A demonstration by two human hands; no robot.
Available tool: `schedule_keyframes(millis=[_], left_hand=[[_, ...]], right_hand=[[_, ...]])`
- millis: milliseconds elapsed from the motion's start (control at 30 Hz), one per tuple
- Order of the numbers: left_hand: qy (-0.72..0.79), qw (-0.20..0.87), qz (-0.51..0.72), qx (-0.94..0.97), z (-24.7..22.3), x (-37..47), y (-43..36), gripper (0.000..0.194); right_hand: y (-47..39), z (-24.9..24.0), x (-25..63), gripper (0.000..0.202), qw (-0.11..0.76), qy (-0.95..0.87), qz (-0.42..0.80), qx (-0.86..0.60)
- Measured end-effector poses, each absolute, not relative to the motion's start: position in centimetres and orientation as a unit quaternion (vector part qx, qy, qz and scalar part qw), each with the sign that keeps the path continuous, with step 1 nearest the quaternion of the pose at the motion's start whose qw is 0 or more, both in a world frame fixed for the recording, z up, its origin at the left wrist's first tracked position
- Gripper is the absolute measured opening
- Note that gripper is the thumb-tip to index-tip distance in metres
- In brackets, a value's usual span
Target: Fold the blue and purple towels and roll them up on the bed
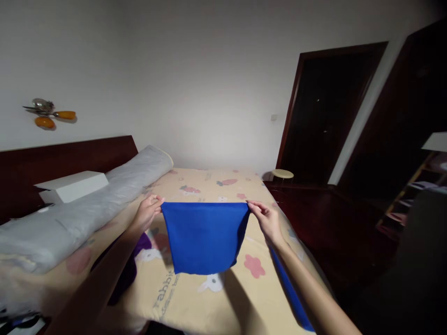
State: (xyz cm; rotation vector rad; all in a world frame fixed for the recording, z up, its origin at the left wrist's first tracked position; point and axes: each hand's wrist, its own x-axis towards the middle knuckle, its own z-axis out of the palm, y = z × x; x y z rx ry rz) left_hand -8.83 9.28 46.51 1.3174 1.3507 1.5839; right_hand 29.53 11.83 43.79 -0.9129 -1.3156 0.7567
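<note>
A blue cloth (207, 237) hangs stretched between my two hands above the bed. My left hand (145, 214) pinches its upper left corner, and my right hand (267, 218) pinches the upper right one. The top edge is pulled straight, while the lower edge hangs slightly curved over the patterned bed sheet (188, 307). Under my left forearm lies a dark purple cloth (142, 244), partly hidden. Another blue cloth (291, 298) lies along the right side of the bed, partly covered by my right forearm.
A grey rolled bundle (139, 170) lies by the dark headboard (70, 153), with a white box (78, 186) on it. Beyond the bed's far right corner stands a round stool (282, 174). A shelf rack (412, 195) is at the right, and a dark door (335, 111) at the back.
</note>
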Motion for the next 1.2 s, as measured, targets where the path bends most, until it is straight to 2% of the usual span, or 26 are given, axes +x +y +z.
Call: schedule_keyframes(millis=[167, 300, 400, 800, 967, 1200], left_hand=[[0.488, 0.362, 0.644, 0.465, 48.1, -8.4, 8.1, 0.045], [0.468, 0.413, 0.626, 0.468, 49.5, -8.1, 7.3, 0.036], [0.454, 0.423, 0.605, 0.499, 50.4, -7.8, 7.0, 0.039], [0.495, 0.337, 0.61, 0.519, 50.8, -7.5, 7.0, 0.045], [0.508, 0.326, 0.599, 0.527, 51.4, -7.7, 7.0, 0.044], [0.504, 0.331, 0.59, 0.537, 51.1, -7.5, 7.1, 0.049]], right_hand=[[10.3, 46.3, 30.4, 0.054, 0.6, -0.605, 0.327, -0.408], [9.6, 47.8, 31.1, 0.058, 0.594, -0.625, 0.319, -0.393], [9.9, 48.8, 31.8, 0.055, 0.598, -0.633, 0.3, -0.39], [10.6, 50.0, 33.9, 0.053, 0.58, -0.659, 0.233, -0.418], [10.7, 50.5, 34.1, 0.056, 0.559, -0.679, 0.212, -0.426], [10.7, 49.6, 33.6, 0.055, 0.579, -0.662, 0.23, -0.418]])
